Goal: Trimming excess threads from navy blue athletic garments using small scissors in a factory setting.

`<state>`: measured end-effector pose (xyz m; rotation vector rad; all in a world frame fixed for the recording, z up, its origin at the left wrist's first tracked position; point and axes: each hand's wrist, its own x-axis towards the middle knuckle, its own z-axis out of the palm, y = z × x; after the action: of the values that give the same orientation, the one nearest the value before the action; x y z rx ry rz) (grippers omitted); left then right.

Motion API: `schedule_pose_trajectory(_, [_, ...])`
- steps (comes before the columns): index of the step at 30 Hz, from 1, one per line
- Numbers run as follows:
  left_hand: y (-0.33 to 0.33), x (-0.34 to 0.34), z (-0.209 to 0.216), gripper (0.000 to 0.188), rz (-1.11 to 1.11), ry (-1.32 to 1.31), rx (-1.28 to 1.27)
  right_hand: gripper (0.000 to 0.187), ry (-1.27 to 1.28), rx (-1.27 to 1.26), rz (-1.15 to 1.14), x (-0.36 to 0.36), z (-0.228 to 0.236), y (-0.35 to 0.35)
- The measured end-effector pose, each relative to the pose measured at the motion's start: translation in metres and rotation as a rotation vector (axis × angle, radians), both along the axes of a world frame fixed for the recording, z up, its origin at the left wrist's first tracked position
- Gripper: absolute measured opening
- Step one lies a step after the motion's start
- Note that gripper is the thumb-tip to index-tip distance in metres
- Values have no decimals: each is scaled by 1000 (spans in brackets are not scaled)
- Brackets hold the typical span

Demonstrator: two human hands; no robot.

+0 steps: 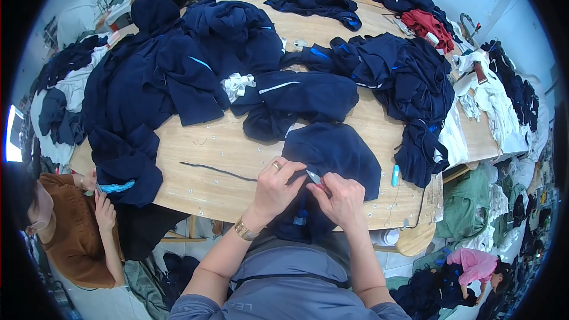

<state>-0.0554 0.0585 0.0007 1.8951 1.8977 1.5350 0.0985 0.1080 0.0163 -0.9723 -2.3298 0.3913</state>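
Note:
A navy garment (338, 148) lies over the table's near edge in front of me, with its lower part hanging toward my lap. A small blue patch (300, 218) shows on that hanging part. My right hand (342, 200) is closed around small thread snips (313, 177), whose silvery blades point up and left toward my other hand. Red shows at the snips' grip. My left hand (274, 189), with a ring and a gold-coloured watch, pinches just left of the blades above the garment. What lies between its fingertips is too small to make out.
Navy garments (136, 83) are heaped on the wooden table (195, 189) at left, with another pile (403, 77) at right. A turquoise cutter-like tool (395, 175) and a dark cord (216, 170) lie nearby. A person in brown (80, 231) sits at left; others work across the table.

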Motion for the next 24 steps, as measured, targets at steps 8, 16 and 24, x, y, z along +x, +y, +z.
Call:
schedule_pose_trajectory(8, [-1, -25, -8, 24, -376, -392, -415, 24, 554, -574, -250, 25, -45, 25])
schedule_pose_trajectory(16, [18, -75, -139, 28, 61, -569, -574, 39, 259, -557, -111, -7, -63, 27])
schedule_pose_trajectory(24, [25, -75, -2, 26, -117, -1499, -270, 36, 835, -560, 105, -23, 16, 51])
